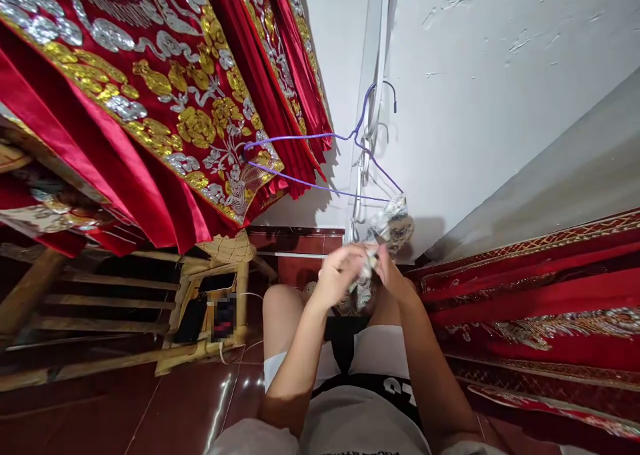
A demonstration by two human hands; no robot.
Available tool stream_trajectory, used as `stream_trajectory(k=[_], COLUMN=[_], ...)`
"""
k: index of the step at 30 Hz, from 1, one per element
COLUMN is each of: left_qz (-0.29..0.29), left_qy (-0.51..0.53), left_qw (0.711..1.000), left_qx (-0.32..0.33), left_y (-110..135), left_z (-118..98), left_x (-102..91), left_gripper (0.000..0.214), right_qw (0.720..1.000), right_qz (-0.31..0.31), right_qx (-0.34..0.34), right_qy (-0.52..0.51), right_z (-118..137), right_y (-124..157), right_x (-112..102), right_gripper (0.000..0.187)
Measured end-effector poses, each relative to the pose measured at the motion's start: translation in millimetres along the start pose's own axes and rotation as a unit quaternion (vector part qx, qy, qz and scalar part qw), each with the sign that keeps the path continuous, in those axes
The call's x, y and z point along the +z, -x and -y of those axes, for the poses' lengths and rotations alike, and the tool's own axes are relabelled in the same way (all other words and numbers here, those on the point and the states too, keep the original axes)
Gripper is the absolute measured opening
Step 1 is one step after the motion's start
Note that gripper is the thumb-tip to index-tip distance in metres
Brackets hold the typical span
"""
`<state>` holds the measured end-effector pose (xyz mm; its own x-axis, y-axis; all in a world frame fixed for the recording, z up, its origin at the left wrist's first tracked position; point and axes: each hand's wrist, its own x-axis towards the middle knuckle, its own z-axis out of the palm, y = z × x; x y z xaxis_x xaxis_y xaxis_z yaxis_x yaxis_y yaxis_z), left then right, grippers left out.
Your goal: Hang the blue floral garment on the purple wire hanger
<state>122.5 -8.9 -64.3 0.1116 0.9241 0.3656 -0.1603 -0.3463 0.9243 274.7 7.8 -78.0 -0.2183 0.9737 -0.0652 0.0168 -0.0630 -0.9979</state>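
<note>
Patterned cloth (395, 223) meets the purple hanger (356, 134); our left hand (336, 280) and right hand (393, 277), fingers blurred, seem to pinch it. We should tug gently, hanger steady.

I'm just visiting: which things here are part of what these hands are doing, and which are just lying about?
Part of it:
- patterned cloth, with the left hand and right hand on it
- purple hanger, one end at the cloth

Apparently just about:
- red embroidered cloth, left
- red fabric, right
- bamboo furniture
</note>
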Motion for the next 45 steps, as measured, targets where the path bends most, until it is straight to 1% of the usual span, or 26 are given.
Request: stream_trajectory(k=[2, 3, 5, 6, 8, 10, 12, 13, 14, 15, 16, 18, 19, 21, 22, 23, 25, 27, 29, 31, 33, 37, 40, 41, 43, 45], left_qz=[0.114, 0.14, 0.139, 0.13, 0.141, 0.195, 0.265, 0.298, 0.328, 0.347, 0.352, 0.323, 0.299, 0.269, 0.264, 0.257, 0.236, 0.208, 0.183, 0.159, 0.132, 0.108, 0.111, 0.115, 0.109, 0.057], left_qy=[-0.091, -0.122, -0.161, -0.168, -0.158, -0.147, -0.165, -0.185, -0.206, -0.23, -0.256, -0.312, -0.34, -0.391, -0.413, -0.434, -0.468, -0.497, -0.527, -0.553, -0.563, -0.549, -0.541, -0.525, -0.465, -0.39], left_qw=[0.987, 0.978, 0.969, 0.969, 0.971, 0.966, 0.949, 0.936, 0.922, 0.908, 0.899, 0.891, 0.89, 0.878, 0.87, 0.862, 0.85, 0.842, 0.83, 0.818, 0.815, 0.826, 0.829, 0.837, 0.871, 0.912], left_qx=[0.067, 0.095, 0.128, 0.129, 0.109, 0.08, 0.042, 0.018, -0.01, -0.036, -0.055, -0.065, -0.061, -0.054, -0.056, -0.059, -0.061, -0.043, -0.018, 0.002, 0.021, 0.068, 0.094, 0.103, 0.115, 0.114], left_y=[-1, -2, -9, -14, -21, -24, -21, -18, -14, -11, -8, -5, -5, -6, -6, -7, -7, -7, -11, -19, -29, -50, -64, -69, -82, -97], left_z=[-20, -28, -38, -40, -37, -28, -16, -10, -6, -3, -2, -7, -13, -26, -33, -39, -48, -50, -47, -42, -42, -61, -79, -82, -83, -80], left_x=[6.9, 6.0, -2.8, -9.3, -22.3, -32.3, -39.9, -44.0, -49.1, -55.3, -62.7, -79.9, -88.6, -103.7, -109.6, -114.4, -122.0, -129.3, -137.1, -143.3, -144.6, -132.0, -118.3, -114.1, -107.0, -102.8], left_gripper=[0.022, 0.019, 0.018, 0.025, 0.046, 0.063, 0.066, 0.064, 0.062, 0.061, 0.06, 0.056, 0.053, 0.047, 0.044, 0.043, 0.042, 0.043, 0.044, 0.044, 0.042, 0.042, 0.038, 0.036, 0.032, 0.026], right_qw=[0.996, 0.993, 0.985, 0.983, 0.984, 0.972, 0.943, 0.934, 0.935, 0.945, 0.958, 0.969, 0.968, 0.965, 0.963, 0.962, 0.959, 0.956, 0.951, 0.949, 0.951, 0.955, 0.963, 0.965, 0.964, 0.959], right_qz=[-0.008, -0.017, -0.019, -0.002, 0.081, 0.215, 0.325, 0.341, 0.323, 0.271, 0.195, 0.041, -0.011, -0.057, -0.064, -0.064, -0.055, -0.05, -0.064, -0.08, -0.087, -0.108, -0.09, -0.077, -0.053, -0.03], right_qx=[0.028, 0.034, 0.047, 0.062, 0.091, 0.092, 0.046, 0.012, -0.023, -0.057, -0.087, -0.127, -0.136, -0.15, -0.159, -0.166, -0.176, -0.18, -0.176, -0.164, -0.146, -0.096, -0.087, -0.096, -0.131, -0.169], right_qy=[-0.079, -0.113, -0.162, -0.172, -0.134, -0.039, 0.065, 0.107, 0.143, 0.172, 0.192, 0.209, 0.209, 0.206, 0.206, 0.208, 0.215, 0.228, 0.246, 0.256, 0.259, 0.258, 0.239, 0.232, 0.224, 0.227], right_z=[2, 4, 13, 19, 35, 57, 80, 91, 100, 107, 111, 109, 104, 88, 80, 72, 61, 57, 60, 65, 70, 72, 71, 70, 70, 71], right_y=[-5, -6, -7, -6, -4, -2, -1, -1, -3, -5, -10, -24, -34, -56, -67, -78, -94, -100, -97, -86, -73, -50, -43, -42, -40, -36], right_x=[6, 8, 7, 4, -4, -15, -27, -34, -41, -48, -54, -65, -68, -70, -70, -69, -69, -73, -79, -85, -90, -95, -92, -89, -79, -71], right_gripper=[0.076, 0.073, 0.06, 0.051, 0.034, 0.023, 0.014, 0.011, 0.01, 0.012, 0.017, 0.033, 0.045, 0.064, 0.067, 0.065, 0.05, 0.037, 0.03, 0.028, 0.029, 0.034, 0.03, 0.027, 0.023, 0.023])
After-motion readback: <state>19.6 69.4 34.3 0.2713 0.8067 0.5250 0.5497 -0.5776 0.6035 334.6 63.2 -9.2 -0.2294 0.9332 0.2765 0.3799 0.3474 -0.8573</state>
